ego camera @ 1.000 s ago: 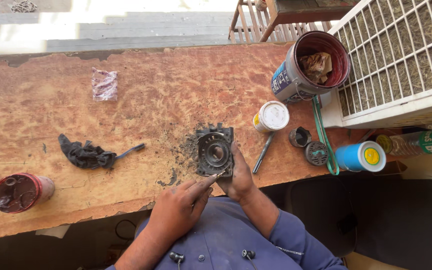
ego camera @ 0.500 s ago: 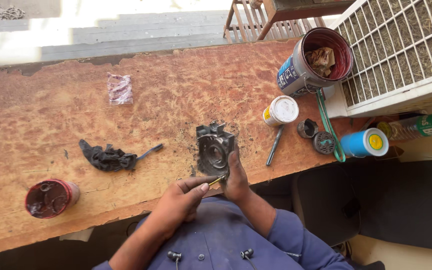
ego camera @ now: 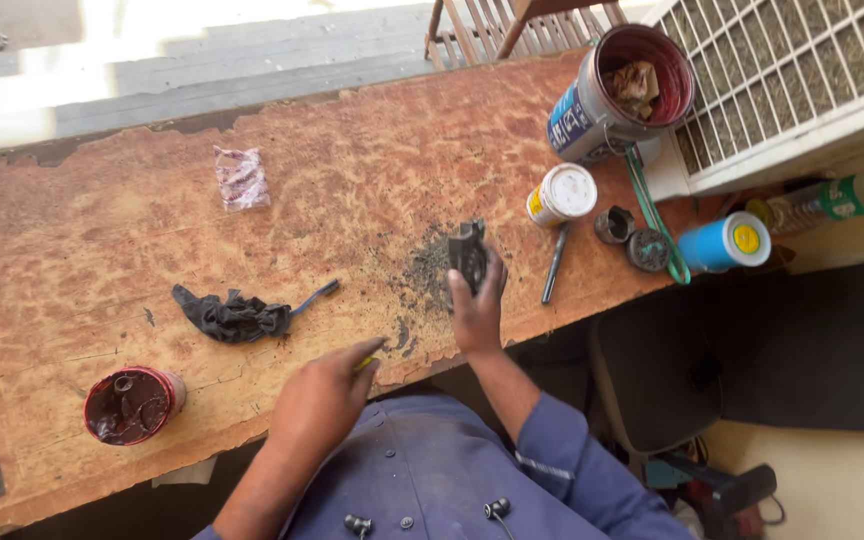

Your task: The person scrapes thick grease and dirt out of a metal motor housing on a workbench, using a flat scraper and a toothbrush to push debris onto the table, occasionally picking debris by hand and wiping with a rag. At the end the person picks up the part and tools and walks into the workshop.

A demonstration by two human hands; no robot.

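Head view: my right hand (ego camera: 476, 305) grips a dark metal part (ego camera: 468, 255), fingers wrapped round its lower edge, and holds it tilted up on edge over a patch of dark grit (ego camera: 422, 275) on the worn wooden bench (ego camera: 102, 240). My left hand (ego camera: 324, 395) is closed around a slim tool with a yellowish handle (ego camera: 364, 362), its tip near the bench's front edge, apart from the part. The scraped-off debris suggests cleaning is well under way; the part is not yet set down clean. A black rag (ego camera: 232, 315), a red grease tin (ego camera: 132, 405) and a white-lidded jar (ego camera: 562, 195) lie untouched.
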